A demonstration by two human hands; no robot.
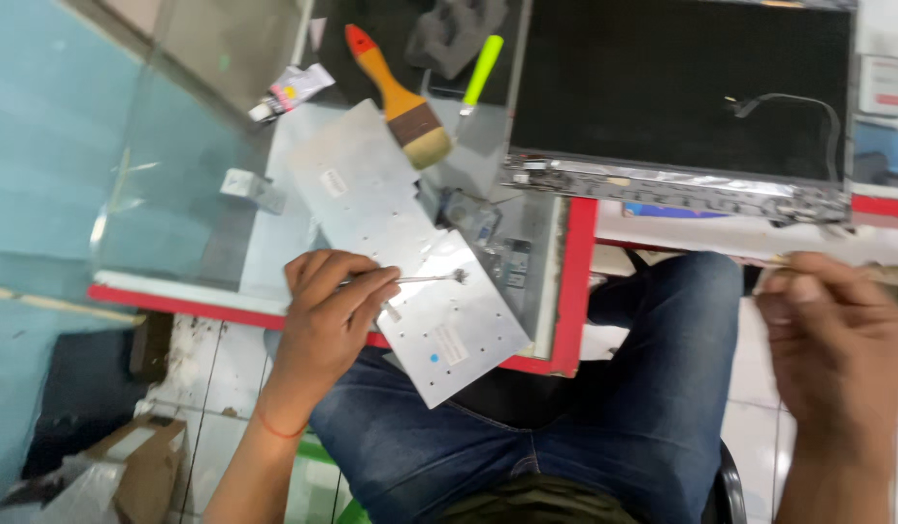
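Observation:
My left hand [331, 303] grips a thin metal screwdriver [432, 278] whose tip rests on a long silver metal plate [391, 223], likely the back of a laptop keyboard, lying aslant across the glass table and over my lap. My right hand [828, 340] is raised at the right, away from the plate, with fingers pinched together; it is blurred and I cannot tell whether anything small is held in them. A dark laptop screen panel [682, 87] lies at the back right with a thin cable on it.
A glass table with a red edge [575, 291] holds a paintbrush with an orange handle [402, 97], a green-handled tool [480, 73], a small tube [292, 92] and a grey foam piece [454, 34]. A cardboard box [143, 466] sits on the tiled floor at the lower left.

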